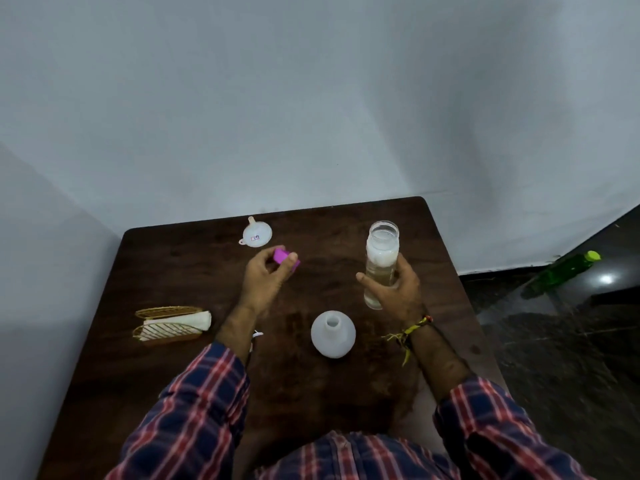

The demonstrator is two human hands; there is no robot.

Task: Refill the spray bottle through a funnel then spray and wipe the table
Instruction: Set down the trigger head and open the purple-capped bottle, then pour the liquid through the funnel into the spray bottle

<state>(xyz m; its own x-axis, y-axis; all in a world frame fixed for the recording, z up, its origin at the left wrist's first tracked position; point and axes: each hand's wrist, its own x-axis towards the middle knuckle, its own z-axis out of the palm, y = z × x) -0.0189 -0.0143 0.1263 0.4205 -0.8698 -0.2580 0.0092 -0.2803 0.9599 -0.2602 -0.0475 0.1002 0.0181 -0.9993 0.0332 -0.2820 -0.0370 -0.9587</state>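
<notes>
L hand (268, 271) is pinching a pink cap (284, 258) in a tight grip, above the desk (180, 271). R hand (393, 289) is gripping a clear bottle (381, 251) w/ no lid, upright, w/ white stuff inside. White spray bottle (333, 333) is standing open near the front, btwn both arms. Funnel (256, 232) is lying at the back. Cloth (180, 322) is sitting in a gold holder (166, 336) at left.

Dark matt wooden table (194, 271), translucent plastic funnel (257, 233), clear glossy bottle (381, 261), plaid cloth sleeves (194, 403)
</notes>
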